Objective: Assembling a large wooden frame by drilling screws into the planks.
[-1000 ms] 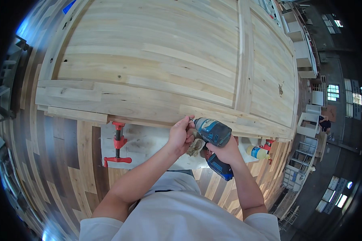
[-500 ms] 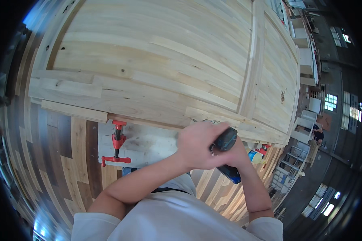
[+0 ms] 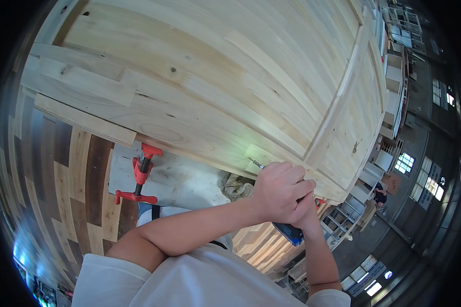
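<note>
Both my hands are closed around a blue-and-black cordless drill (image 3: pixel 288 233). My left hand (image 3: pixel 276 192) wraps over the drill body, and my right hand (image 3: pixel 306 207) grips it from the right, its fingers partly hidden. The drill's battery end shows below the hands. A thin bit (image 3: pixel 255 162) points up-left at a small pale block (image 3: pixel 260 153) near the front edge of a large framed wooden panel (image 3: pixel 200 107). Light shines on the wood around the bit; whether the tip has entered the wood I cannot tell.
A red clamp (image 3: pixel 142 171) hangs at the panel's near edge, beside a wood strip (image 3: pixel 84 120). Crumpled greenish material (image 3: pixel 235 185) lies on a pale surface (image 3: pixel 189 179) below. Plank flooring (image 3: pixel 79 158) spreads left. A person (image 3: pixel 379 194) is far off at right.
The view has turned and moved closer to the panel. My hands have tilted the drill so its bit now shows against the wood, lit up. The crumpled material has come into sight.
</note>
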`<state>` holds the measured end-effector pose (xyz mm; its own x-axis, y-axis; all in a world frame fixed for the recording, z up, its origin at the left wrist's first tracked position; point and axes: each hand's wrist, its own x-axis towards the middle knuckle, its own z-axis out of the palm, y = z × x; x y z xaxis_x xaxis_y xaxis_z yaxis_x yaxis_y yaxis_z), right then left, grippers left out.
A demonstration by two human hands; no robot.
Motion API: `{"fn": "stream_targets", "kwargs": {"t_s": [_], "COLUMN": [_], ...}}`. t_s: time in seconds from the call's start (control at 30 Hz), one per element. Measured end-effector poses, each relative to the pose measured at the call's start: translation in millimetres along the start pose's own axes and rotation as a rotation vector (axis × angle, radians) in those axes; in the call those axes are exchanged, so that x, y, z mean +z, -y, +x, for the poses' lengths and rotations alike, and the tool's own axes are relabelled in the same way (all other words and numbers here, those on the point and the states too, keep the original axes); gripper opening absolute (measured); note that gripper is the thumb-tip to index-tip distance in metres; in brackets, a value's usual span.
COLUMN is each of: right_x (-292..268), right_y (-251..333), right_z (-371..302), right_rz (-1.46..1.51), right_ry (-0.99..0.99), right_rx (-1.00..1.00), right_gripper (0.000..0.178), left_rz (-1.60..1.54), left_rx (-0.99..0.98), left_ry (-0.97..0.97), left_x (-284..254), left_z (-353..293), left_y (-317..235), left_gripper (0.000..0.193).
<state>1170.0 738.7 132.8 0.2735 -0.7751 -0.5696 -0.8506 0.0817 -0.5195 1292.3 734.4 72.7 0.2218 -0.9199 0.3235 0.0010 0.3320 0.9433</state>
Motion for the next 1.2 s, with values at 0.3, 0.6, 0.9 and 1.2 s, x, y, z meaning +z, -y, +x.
{"fn": "stream_targets", "kwargs": {"t_s": [0.3,0.6,0.9,1.2], "right_x": [9,7,11,9], "right_y": [-5,-2,-7,0], "right_z": [17,19,15,18], "right_rz": [-0.004,0.031,0.013,-0.020], "right_ry": [0.053,0.093,0.038,0.097], "right_rx": [0.089,0.133,0.156,0.167], "right_gripper": [0.023,0.024,0.023,0.021], "left_rz": [0.037,-0.010,-0.043,-0.005], "left_rx": [-0.027,-0.014,0.029,0.013], "left_ry": [0.016,0.009,-0.074,-0.067], "left_x": [-7,-12,-6,-14], "left_z": [-14,-11,-18,-22], "left_y": [21,25,28,22], "left_gripper": [0.016,0.021,0.018,0.017]}}
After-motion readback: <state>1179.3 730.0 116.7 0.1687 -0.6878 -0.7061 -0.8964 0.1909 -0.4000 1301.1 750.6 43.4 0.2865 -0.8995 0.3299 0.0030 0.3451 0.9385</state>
